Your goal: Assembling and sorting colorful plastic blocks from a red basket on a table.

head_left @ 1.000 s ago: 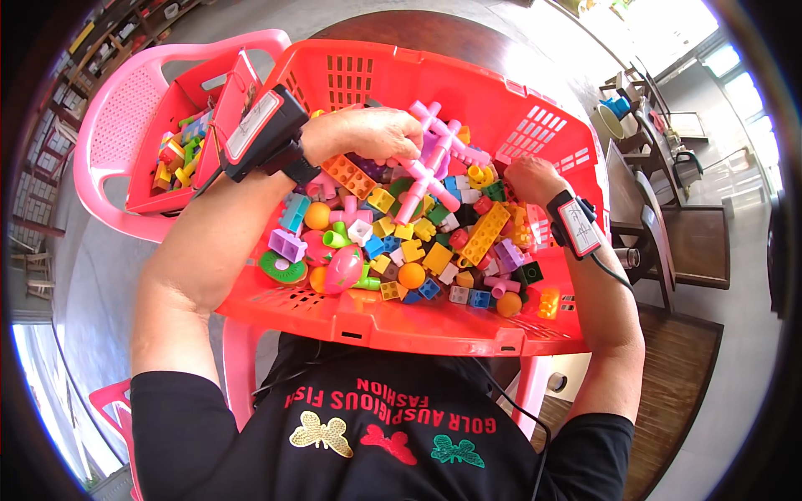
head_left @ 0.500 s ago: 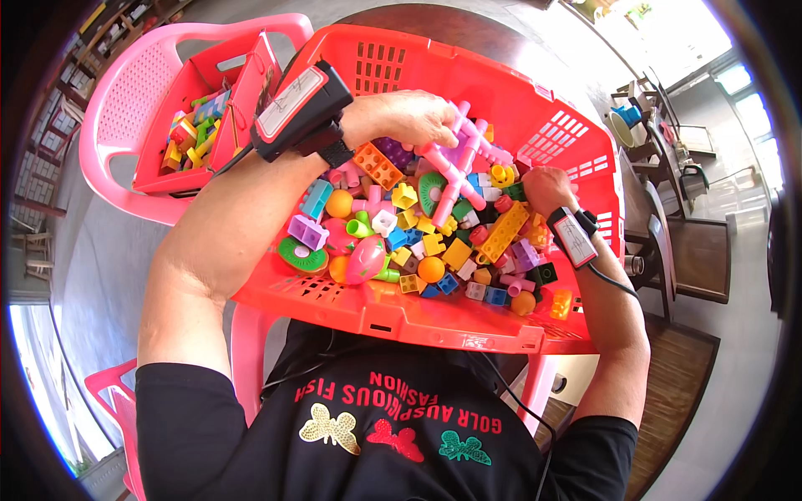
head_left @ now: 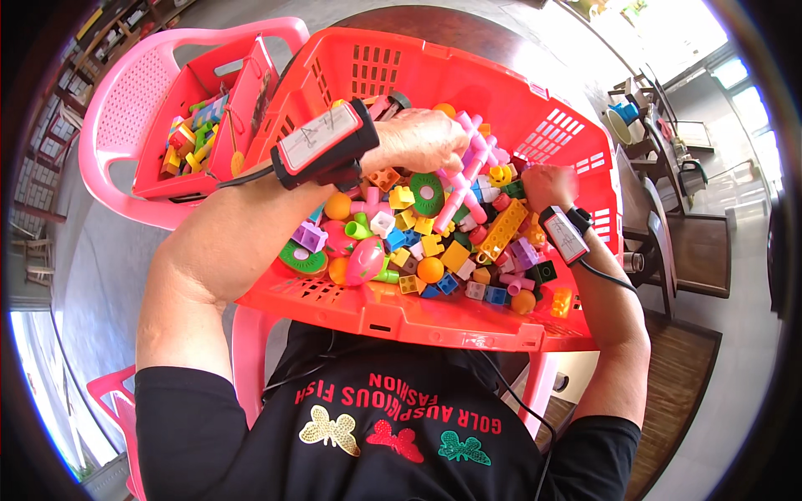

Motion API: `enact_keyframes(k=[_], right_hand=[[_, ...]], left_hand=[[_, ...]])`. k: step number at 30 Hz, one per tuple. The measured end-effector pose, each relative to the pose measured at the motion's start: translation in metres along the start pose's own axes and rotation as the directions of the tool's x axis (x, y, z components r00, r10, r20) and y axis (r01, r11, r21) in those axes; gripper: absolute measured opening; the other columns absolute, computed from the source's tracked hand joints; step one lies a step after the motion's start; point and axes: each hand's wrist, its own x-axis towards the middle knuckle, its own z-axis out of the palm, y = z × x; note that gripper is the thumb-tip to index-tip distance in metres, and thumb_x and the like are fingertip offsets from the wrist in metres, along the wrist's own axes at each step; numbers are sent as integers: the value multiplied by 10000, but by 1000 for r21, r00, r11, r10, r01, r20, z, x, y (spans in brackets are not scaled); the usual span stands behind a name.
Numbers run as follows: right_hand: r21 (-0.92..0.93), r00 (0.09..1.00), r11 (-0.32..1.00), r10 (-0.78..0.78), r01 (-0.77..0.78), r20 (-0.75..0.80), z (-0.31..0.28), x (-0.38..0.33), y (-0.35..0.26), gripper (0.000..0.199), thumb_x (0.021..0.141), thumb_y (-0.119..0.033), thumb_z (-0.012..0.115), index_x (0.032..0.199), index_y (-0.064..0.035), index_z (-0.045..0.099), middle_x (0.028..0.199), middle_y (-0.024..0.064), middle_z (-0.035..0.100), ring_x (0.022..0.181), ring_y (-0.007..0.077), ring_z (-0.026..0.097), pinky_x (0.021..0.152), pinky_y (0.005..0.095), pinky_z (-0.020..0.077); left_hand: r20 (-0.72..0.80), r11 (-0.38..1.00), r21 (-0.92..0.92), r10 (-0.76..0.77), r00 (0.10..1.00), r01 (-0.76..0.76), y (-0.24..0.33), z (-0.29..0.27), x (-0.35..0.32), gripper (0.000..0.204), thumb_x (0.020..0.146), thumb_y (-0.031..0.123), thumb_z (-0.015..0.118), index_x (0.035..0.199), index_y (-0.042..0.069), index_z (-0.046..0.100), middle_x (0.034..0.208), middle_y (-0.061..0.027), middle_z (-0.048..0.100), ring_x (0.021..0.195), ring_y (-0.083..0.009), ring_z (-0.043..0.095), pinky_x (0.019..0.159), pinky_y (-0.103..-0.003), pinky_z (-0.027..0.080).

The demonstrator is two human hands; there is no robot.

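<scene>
A red plastic basket (head_left: 493, 332) in front of me holds a jumble of toy blocks and pieces. My left hand (head_left: 424, 140) is over its far middle with bent fingers, against a joined set of pink toy tubes (head_left: 458, 204); what the fingertips hold is hidden. At the basket's right side, my right hand (head_left: 547, 185) is curled closed among the pieces, its fingertips out of sight. Beside it are a yellow smiling piece (head_left: 500, 175) and a long yellow block (head_left: 506, 230). A green kiwi-slice toy (head_left: 427, 194) lies just below my left hand.
At the left, a pink plastic chair (head_left: 117, 104) bears a red box (head_left: 238, 125) with more blocks. A brown round table (head_left: 451, 20) is behind the basket. Wooden furniture (head_left: 697, 257) stands at the right. Cables run from black devices on both wrists.
My left hand has moved right and nearer to me, lower into the pieces. The pink tubes have shifted slightly toward me. My right hand stays nearly in place.
</scene>
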Motion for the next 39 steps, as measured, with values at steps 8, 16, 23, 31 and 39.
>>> enact_keyframes(k=[8,16,23,31,39], right_hand=[[168,959,964,165,-206,231,-7,3,-2,256,817,-242,617,1064,-193,664,1107,105,623,1060,285,584,800,373,510],[-47,984,995,-81,89,161,-41,-20,5,179,744,-190,617,860,-62,663,870,145,674,824,277,667,668,397,538],[-38,987,997,-58,64,150,-39,-21,4,154,736,-187,624,806,-70,695,812,137,678,808,274,668,659,389,537],[-26,984,984,-178,177,-20,-54,-22,1,154,768,-138,580,834,-69,701,799,126,681,763,263,674,641,377,544],[-13,994,996,-84,86,76,-27,-19,8,149,758,-145,586,822,-88,709,802,102,683,733,248,675,602,356,537]], left_hand=[[-246,655,-754,-198,949,-58,-32,-15,14,216,902,203,479,908,43,622,718,-67,631,666,-168,614,569,-302,482],[-303,73,-953,-127,945,-295,-21,-32,5,162,917,223,561,995,83,581,856,-42,633,740,-110,614,686,-280,523],[-349,-142,-928,2,937,-345,-10,-36,5,240,906,211,568,1064,31,559,944,-84,644,859,-168,648,769,-293,542],[-289,-148,-949,57,956,-278,-6,-35,2,342,897,181,577,1178,-2,507,980,-76,617,886,-157,624,790,-285,533],[-308,63,-948,72,949,-312,15,-30,-5,599,802,69,669,1305,112,347,911,-29,585,836,-124,593,748,-273,499]])
